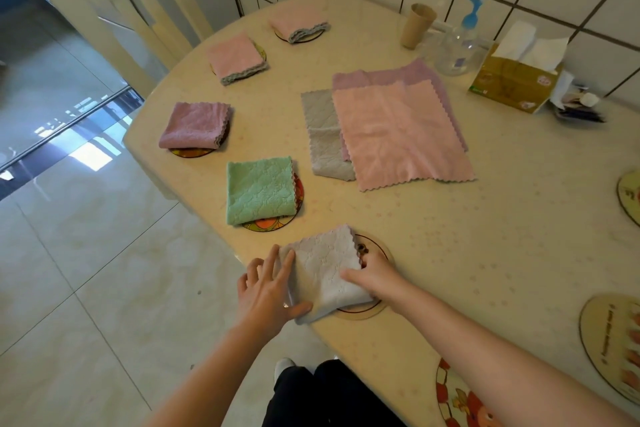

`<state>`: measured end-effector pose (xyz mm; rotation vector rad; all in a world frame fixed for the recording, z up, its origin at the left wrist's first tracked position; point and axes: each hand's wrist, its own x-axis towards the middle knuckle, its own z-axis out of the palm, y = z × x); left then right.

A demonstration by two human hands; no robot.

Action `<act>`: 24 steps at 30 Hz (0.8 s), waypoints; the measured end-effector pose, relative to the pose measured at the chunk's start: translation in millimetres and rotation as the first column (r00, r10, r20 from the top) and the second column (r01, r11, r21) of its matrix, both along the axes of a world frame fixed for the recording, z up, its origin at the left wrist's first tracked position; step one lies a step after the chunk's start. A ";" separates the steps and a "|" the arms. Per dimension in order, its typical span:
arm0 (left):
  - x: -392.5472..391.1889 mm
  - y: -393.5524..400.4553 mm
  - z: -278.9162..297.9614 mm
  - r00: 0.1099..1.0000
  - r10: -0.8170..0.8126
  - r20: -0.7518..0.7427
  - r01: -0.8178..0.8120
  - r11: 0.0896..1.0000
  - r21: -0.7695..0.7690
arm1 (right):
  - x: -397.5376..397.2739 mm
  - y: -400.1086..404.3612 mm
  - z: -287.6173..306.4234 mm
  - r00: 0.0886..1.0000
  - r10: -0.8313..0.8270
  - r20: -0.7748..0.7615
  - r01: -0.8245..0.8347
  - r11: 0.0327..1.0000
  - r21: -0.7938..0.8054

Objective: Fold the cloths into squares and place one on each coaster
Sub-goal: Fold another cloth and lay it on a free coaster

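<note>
- Together, both hands are holding a folded grey cloth (323, 270) on the near coaster (377, 308) at the table (485, 236) edge.
- Left hand (266, 288) is lying spread against its left side.
- Right hand (372, 274) is pinching its right edge.

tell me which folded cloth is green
The green cloth, second nearest along the table's left edge; the other folded ones are pink, purple or grey.
</note>
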<state>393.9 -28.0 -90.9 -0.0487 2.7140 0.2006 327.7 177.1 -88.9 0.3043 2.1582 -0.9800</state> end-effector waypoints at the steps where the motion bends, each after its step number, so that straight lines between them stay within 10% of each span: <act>1: 0.1 2.1 -0.5 1.000 -0.001 0.006 0.001 1.000 -0.002 | 1.4 2.8 0.9 1.000 0.008 0.008 -0.008 0.998 -0.064; 7: -7.0 15.0 0.8 0.974 -0.108 -0.197 0.131 0.985 0.111 | -0.8 23.7 20.6 0.993 0.016 -0.114 -0.052 0.948 -0.315; 14: -4.0 46.6 -14.2 0.881 -0.420 -0.218 0.428 0.904 -0.014 | 1.6 73.1 10.3 0.998 -0.036 0.045 0.046 0.966 -0.255; 24: -6.4 39.5 -1.6 0.895 -0.439 -0.074 0.438 0.899 -0.026 | 2.3 65.0 10.4 0.978 0.056 -0.200 -0.018 0.982 0.190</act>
